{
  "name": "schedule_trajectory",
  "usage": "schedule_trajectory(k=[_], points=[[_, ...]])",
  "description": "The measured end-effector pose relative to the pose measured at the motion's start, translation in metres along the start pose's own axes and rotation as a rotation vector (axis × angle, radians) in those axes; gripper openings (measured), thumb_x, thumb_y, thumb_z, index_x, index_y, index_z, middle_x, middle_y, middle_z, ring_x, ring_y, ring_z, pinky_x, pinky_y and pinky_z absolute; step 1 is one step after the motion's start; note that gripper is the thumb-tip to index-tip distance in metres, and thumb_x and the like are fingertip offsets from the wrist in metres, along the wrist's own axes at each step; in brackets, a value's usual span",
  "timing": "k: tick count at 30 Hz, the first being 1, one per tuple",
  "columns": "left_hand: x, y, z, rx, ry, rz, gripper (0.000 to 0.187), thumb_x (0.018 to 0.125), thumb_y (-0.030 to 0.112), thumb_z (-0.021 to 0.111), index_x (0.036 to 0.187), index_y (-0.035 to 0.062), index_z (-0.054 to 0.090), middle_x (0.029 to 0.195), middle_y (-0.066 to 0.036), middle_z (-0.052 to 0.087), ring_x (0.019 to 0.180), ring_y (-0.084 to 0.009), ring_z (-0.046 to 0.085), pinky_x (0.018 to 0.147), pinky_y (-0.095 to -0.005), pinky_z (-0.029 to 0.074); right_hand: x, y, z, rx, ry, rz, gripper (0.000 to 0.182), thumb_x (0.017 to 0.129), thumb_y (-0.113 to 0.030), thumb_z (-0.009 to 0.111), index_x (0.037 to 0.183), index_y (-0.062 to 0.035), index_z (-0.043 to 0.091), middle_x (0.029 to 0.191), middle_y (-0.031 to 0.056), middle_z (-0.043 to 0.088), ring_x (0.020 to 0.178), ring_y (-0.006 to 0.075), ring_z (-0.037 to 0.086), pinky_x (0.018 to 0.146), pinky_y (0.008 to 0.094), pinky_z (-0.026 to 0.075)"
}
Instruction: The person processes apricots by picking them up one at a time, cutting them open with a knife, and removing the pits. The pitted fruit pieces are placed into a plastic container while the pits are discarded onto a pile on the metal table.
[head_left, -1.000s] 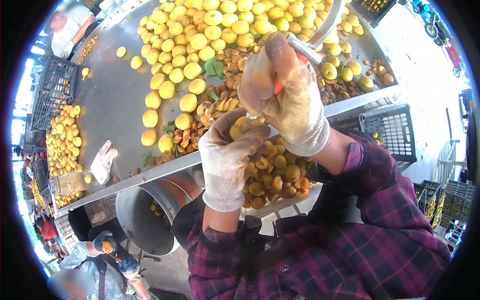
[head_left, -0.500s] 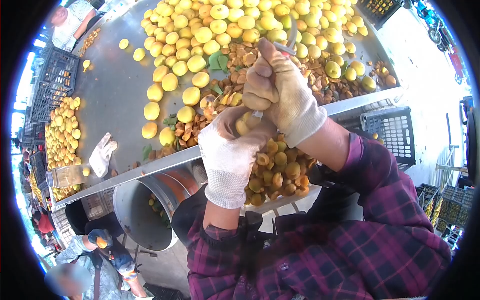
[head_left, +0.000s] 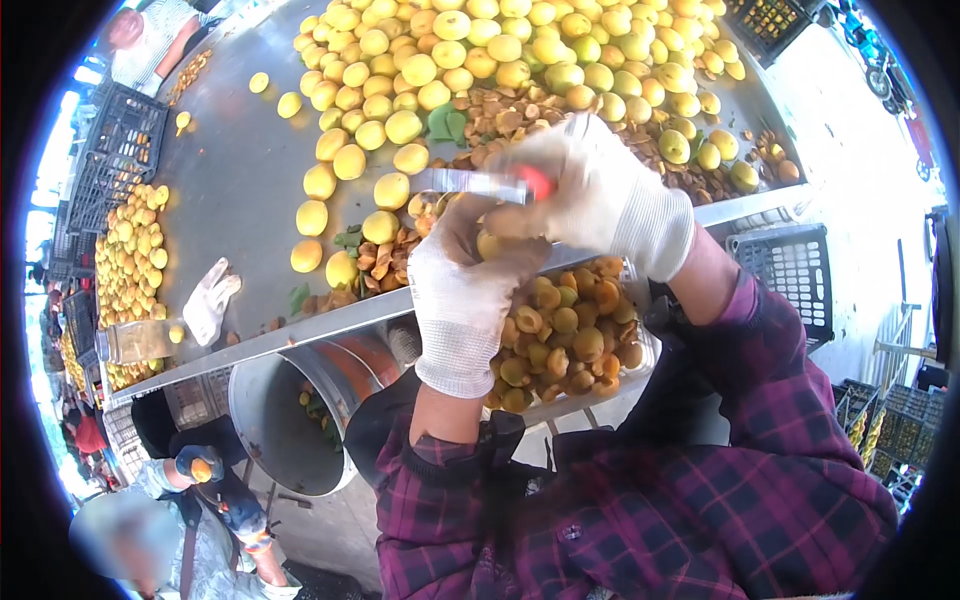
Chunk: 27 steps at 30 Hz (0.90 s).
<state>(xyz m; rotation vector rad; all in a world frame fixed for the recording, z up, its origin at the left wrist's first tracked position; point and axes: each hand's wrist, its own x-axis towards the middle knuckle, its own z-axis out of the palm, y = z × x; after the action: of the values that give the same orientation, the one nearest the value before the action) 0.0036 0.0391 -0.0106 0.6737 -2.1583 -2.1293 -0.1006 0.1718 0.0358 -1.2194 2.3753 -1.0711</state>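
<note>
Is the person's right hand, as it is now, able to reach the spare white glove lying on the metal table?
Probably not directly: the right hand grips a knife, and the glove lies far left, beyond the left hand.

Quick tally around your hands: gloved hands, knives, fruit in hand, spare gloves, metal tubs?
Gloved hands: 2, left hand and right hand
Knife, in right hand: 1
Apricot, in left hand: 1
Spare glove, lying loose: 1
Metal tub: 1
Total: 6
</note>
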Motion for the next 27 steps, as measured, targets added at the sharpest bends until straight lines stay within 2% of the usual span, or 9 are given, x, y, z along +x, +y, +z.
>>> schedule_trajectory(k=[2,6,7,9,11,13,20,24,27], points=[[-0.002,-0.001,-0.001,-0.067,-0.054,-0.082,0.055,0.069,-0.005,0.077,0.121,-0.0036,0.062,0.097,-0.008,0.070,0.082,-0.0107,0.064,0.072,-0.0254,0.053,-0.004,0.017,0.018,-0.128,0.050,-0.186,0.029,0.077,-0.020,0.074,0.104,-0.0120,0.073,0.084,0.0146,0.070,0.080,0.0311,0.069,0.071,0.0373,0.054],[-0.002,-0.014,-0.007,-0.056,-0.066,-0.012,0.055,0.072,-0.003,0.077,0.125,-0.0058,0.059,0.104,-0.009,0.069,0.089,-0.0115,0.065,0.078,-0.0264,0.055,-0.007,0.007,0.013,-0.238,-0.028,-0.281,0.021,0.078,-0.019,0.072,0.097,-0.0122,0.072,0.082,0.0113,0.069,0.080,0.0319,0.069,0.069,0.0411,0.054],[-0.004,-0.019,-0.009,-0.233,-0.085,-0.034,0.056,0.074,0.000,0.079,0.125,-0.0074,0.058,0.108,-0.010,0.069,0.091,-0.0109,0.065,0.079,-0.0257,0.055,-0.008,0.004,0.015,-0.263,-0.060,-0.299,0.017,0.078,-0.018,0.070,0.094,-0.0122,0.070,0.081,0.0103,0.069,0.079,0.0312,0.069,0.069,0.0413,0.054],[-0.008,-0.016,-0.013,-0.219,-0.090,-0.031,0.052,0.074,0.002,0.079,0.122,-0.0077,0.061,0.103,-0.009,0.070,0.085,-0.0090,0.065,0.072,-0.0241,0.055,-0.010,0.002,0.019,-0.231,-0.094,-0.339,0.016,0.078,-0.016,0.068,0.093,-0.0109,0.066,0.081,0.0099,0.068,0.080,0.0314,0.069,0.070,0.0428,0.054],[-0.010,-0.013,-0.016,-0.242,-0.120,-0.034,0.050,0.074,0.001,0.079,0.120,-0.0079,0.062,0.100,-0.009,0.070,0.081,-0.0081,0.065,0.069,-0.0232,0.055,-0.009,0.006,0.024,-0.226,-0.118,-0.307,0.019,0.078,-0.017,0.068,0.096,-0.0103,0.066,0.083,0.0105,0.068,0.081,0.0320,0.069,0.070,0.0431,0.054],[-0.009,-0.017,-0.018,-0.100,-0.108,-0.073,0.037,0.074,-0.009,0.062,0.111,-0.0062,0.062,0.084,-0.009,0.068,0.063,-0.0134,0.066,0.055,-0.0239,0.055,-0.007,0.007,0.026,-0.241,-0.184,-0.226,0.030,0.078,-0.019,0.068,0.106,-0.0080,0.061,0.088,0.0122,0.068,0.084,0.0340,0.068,0.071,0.0441,0.054],[-0.019,-0.013,-0.023,-0.186,-0.071,-0.251,0.034,0.073,-0.004,0.064,0.107,-0.0035,0.064,0.078,-0.006,0.067,0.060,-0.0123,0.065,0.051,-0.0226,0.051,-0.008,0.002,0.033,-0.315,-0.292,-0.192,0.031,0.082,-0.019,0.065,0.111,-0.0087,0.057,0.088,0.0128,0.068,0.083,0.0345,0.069,0.070,0.0443,0.054],[-0.024,-0.012,-0.027,-0.210,-0.088,-0.243,0.034,0.074,-0.005,0.064,0.108,-0.0026,0.065,0.077,-0.006,0.067,0.061,-0.0118,0.065,0.051,-0.0219,0.050,-0.007,0.011,0.041,-0.362,-0.235,-0.339,0.030,0.084,-0.019,0.065,0.110,-0.0084,0.057,0.086,0.0131,0.069,0.081,0.0343,0.070,0.069,0.0446,0.054],[-0.025,-0.011,-0.031,-0.279,-0.081,-0.236,0.031,0.074,-0.003,0.066,0.105,-0.0027,0.066,0.076,-0.005,0.066,0.062,-0.0105,0.064,0.050,-0.0211,0.048,-0.008,0.002,0.044,-0.379,-0.157,-0.278,0.027,0.084,-0.019,0.065,0.107,-0.0070,0.058,0.083,0.0133,0.069,0.079,0.0343,0.070,0.067,0.0453,0.054]])
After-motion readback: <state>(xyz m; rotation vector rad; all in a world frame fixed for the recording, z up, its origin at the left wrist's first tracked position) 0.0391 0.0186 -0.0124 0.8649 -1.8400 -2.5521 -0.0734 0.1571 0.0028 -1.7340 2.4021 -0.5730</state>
